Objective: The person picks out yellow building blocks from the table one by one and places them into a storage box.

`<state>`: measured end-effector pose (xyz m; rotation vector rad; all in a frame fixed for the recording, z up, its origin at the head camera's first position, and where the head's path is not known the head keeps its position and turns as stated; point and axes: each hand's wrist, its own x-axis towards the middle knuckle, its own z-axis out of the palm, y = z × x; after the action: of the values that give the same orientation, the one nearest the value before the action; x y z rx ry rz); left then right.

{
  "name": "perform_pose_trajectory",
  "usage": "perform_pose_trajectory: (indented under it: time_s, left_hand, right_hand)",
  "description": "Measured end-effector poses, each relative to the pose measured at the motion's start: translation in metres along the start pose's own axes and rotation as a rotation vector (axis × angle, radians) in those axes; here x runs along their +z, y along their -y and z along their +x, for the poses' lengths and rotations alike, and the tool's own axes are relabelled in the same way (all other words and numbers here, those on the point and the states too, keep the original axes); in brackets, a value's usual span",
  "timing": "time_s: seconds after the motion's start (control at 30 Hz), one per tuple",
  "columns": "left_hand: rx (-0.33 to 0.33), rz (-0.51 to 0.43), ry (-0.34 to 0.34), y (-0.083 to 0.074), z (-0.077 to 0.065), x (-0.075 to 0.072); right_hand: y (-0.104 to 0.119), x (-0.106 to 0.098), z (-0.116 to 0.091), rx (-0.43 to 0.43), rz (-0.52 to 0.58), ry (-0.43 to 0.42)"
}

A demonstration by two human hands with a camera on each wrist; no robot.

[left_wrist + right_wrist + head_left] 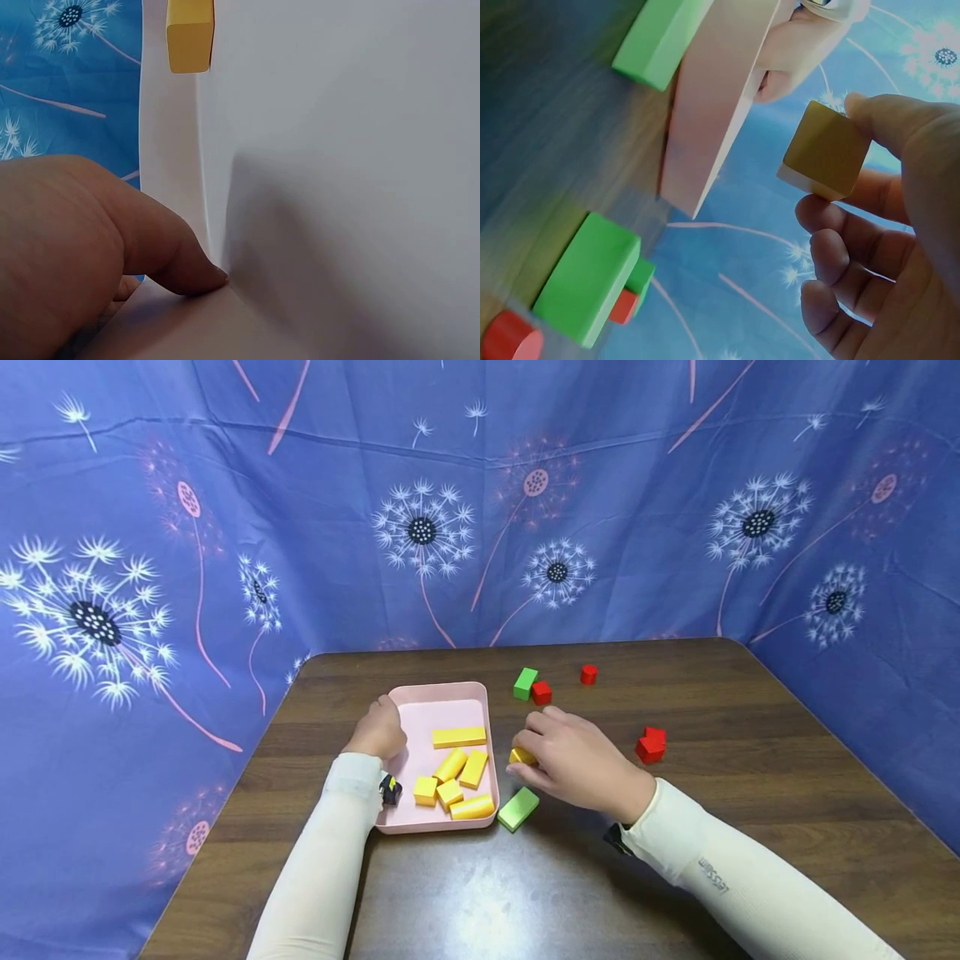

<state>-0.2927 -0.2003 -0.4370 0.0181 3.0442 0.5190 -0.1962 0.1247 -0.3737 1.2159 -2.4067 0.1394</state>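
Observation:
A pink tray point(412, 718) sits on the table with several yellow blocks point(459, 737) in it, bars, cubes and rounded pieces among them. My left hand point(377, 728) grips the tray's left wall. In the left wrist view its thumb point(169, 251) presses on the inside, with other fingers partly hidden beyond the wall. Just right of the tray, above the table, my right hand point(573, 764) pinches a yellow cube-like block point(825, 150) between thumb and fingers. The other fingers curl loosely beneath the block in the right wrist view.
A green block point(519, 809) lies against the tray's front right corner. Farther back are another green block point(525, 684), a red cube point(542, 693) and a red cylinder point(588, 674). Red blocks point(651, 746) lie right of my right hand. Patterned blue cloth point(480, 527) hangs around the table.

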Motion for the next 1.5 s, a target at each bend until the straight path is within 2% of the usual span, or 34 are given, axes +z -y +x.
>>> perform_pose_trajectory:
  time_s: [0.23, 0.47, 0.8, 0.97, 1.13, 1.5]
  left_hand:
    - [-0.013, -0.002, -0.002, -0.001, -0.001, 0.002]
    - [-0.016, -0.005, 0.014, -0.003, -0.001, 0.001]
    - [0.006, 0.018, 0.003, -0.004, -0.002, -0.002]
    - [-0.015, -0.007, 0.018, -0.004, -0.002, 0.000]
    - [-0.015, -0.019, 0.005, -0.004, -0.003, 0.000]
    - [-0.031, -0.021, 0.006, -0.004, -0.001, 0.002]
  right_hand:
    - [0.006, 0.007, 0.014, -0.014, 0.023, -0.021]
    - [0.012, 0.011, 0.027, 0.002, 0.028, 0.012]
    - [0.017, 0.020, 0.047, -0.051, 0.009, 0.030]
    - [0.023, 0.023, 0.058, -0.089, -0.023, 0.038]
    - [0.027, 0.022, 0.066, -0.110, -0.017, 0.048]
    - [0.033, 0.030, 0.078, -0.108, -0.046, 0.100]
